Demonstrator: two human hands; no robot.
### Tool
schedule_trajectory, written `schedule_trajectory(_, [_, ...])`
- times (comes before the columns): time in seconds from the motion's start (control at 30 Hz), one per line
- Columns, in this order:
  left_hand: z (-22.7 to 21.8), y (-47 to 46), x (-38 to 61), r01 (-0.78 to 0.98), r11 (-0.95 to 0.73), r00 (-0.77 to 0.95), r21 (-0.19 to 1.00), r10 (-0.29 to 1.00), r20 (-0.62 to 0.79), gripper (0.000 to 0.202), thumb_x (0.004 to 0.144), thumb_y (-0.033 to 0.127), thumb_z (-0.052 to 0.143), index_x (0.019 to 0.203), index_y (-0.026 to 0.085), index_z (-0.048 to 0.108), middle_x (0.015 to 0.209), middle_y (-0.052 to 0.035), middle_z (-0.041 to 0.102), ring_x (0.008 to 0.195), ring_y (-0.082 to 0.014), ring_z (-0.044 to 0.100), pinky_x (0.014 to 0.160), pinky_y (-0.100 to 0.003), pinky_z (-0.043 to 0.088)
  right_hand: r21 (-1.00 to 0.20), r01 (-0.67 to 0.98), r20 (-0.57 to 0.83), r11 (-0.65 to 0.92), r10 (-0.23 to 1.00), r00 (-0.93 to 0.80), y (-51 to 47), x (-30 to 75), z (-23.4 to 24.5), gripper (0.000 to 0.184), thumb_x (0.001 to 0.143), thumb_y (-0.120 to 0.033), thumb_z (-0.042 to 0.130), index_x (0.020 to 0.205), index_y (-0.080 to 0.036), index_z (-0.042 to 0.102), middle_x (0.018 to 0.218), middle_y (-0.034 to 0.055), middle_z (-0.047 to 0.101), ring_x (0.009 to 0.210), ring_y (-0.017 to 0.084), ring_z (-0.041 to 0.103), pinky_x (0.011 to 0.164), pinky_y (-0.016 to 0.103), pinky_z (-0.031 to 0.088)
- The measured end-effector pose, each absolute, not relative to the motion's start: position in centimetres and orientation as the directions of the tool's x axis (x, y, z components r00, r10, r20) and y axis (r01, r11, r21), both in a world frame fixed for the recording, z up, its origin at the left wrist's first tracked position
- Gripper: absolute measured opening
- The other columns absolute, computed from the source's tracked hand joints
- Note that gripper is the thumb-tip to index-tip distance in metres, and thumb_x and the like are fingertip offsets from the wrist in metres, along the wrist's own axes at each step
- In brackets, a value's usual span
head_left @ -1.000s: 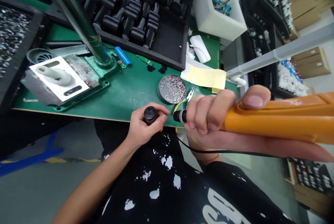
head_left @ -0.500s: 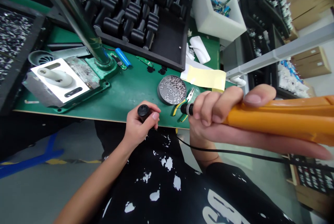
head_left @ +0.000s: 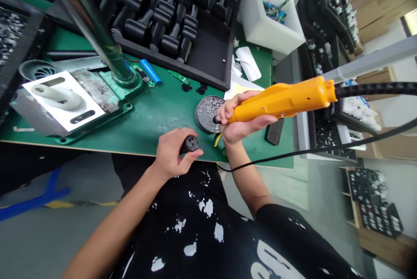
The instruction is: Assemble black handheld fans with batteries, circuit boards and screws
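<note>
My left hand (head_left: 176, 153) is wrapped round a black cylindrical part (head_left: 191, 142), its round end with small holes turned up toward me. An orange electric screwdriver (head_left: 280, 102) lies in my right hand (head_left: 239, 118), fingers curled about its front end. The screwdriver's dark nose is over the round perforated screw tray (head_left: 205, 116), which carries small shiny screws on its far right side. Whether the bit touches a screw, I cannot tell. Pliers with yellow grips (head_left: 217, 140) lie mostly hidden under my right hand.
A black tray (head_left: 208, 70) holds many black handle-shaped parts behind the screw tray. A press with a metal post (head_left: 112, 60) stands at left. A white bin (head_left: 270, 31), a blue battery (head_left: 150, 72) and a dark phone-like slab (head_left: 275, 131) are around. A black cable (head_left: 293, 146) crosses at right.
My right hand has carried the screwdriver left and away from me, onto the screw tray. My left hand has tilted the black part so its end shows more.
</note>
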State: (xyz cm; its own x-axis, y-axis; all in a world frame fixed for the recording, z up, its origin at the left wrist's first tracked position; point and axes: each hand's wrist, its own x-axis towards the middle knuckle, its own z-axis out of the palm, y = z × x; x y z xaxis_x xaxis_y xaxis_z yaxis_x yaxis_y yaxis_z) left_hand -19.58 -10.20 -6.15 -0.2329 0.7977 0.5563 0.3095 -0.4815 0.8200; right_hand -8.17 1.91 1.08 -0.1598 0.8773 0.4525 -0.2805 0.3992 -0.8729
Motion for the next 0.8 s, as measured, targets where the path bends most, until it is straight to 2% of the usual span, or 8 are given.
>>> schedule_trajectory(0.13, [-6.4,-10.3,-19.6,0.275,-0.482,-0.251,0.832,0.799,0.546,0.024,0.099,0.046,0.064,0.103,0.022,0.063,0.077,-0.0025,0.065,0.063,-0.0174,0.059,0.064,-0.032,0.046,-0.862,-0.307,0.454,0.403,0.883,-0.117,2.3,-8.5,1.0,0.066,0.084,-0.097,0.045,0.100,-0.034,0.058,0.057,-0.0075,0.038,0.040,0.009,0.030,0.043,0.025,0.028])
schedule_trajectory(0.4, [-6.6,-10.2,-19.6,0.251,-0.509,-0.261,0.823,0.783,0.564,0.024,0.099,0.045,0.065,0.106,0.022,0.064,0.079,-0.0038,0.069,0.064,-0.0179,0.061,0.065,-0.032,0.049,-0.906,-0.250,0.390,0.343,0.905,-0.171,2.5,-8.3,0.5,0.072,0.075,-0.102,0.047,0.101,-0.036,0.056,0.057,-0.0079,0.037,0.041,0.011,0.030,0.045,0.029,0.028])
schedule_trajectory(0.57, [-6.8,-10.1,-19.6,0.250,-0.515,-0.249,0.820,0.784,0.568,0.024,0.098,0.044,0.066,0.106,0.022,0.064,0.081,-0.0043,0.070,0.064,-0.0181,0.061,0.065,-0.032,0.048,-0.901,-0.235,0.407,0.365,0.899,-0.163,2.5,-8.5,0.3,0.075,0.072,-0.105,0.047,0.098,-0.035,0.057,0.056,-0.0080,0.036,0.041,0.010,0.027,0.044,0.029,0.027])
schedule_trajectory(0.7, [-6.6,-10.2,-19.6,0.283,-0.508,-0.242,0.813,0.783,0.573,0.025,0.099,0.046,0.065,0.105,0.021,0.064,0.082,-0.0050,0.071,0.064,-0.0178,0.061,0.065,-0.032,0.049,-0.907,-0.216,0.394,0.361,0.909,-0.134,2.1,-8.7,0.3,0.064,0.082,-0.098,0.046,0.099,-0.037,0.060,0.059,-0.0061,0.041,0.041,0.012,0.033,0.045,0.029,0.032])
schedule_trajectory(0.8, [-6.4,-10.2,-19.6,0.306,-0.495,-0.237,0.813,0.788,0.569,0.028,0.100,0.048,0.063,0.103,0.021,0.063,0.081,-0.0054,0.071,0.063,-0.0177,0.060,0.064,-0.032,0.048,-0.876,-0.263,0.451,0.405,0.881,-0.144,1.5,-8.6,1.9,0.057,0.090,-0.090,0.044,0.103,-0.038,0.062,0.059,-0.0056,0.039,0.040,0.012,0.032,0.044,0.027,0.032])
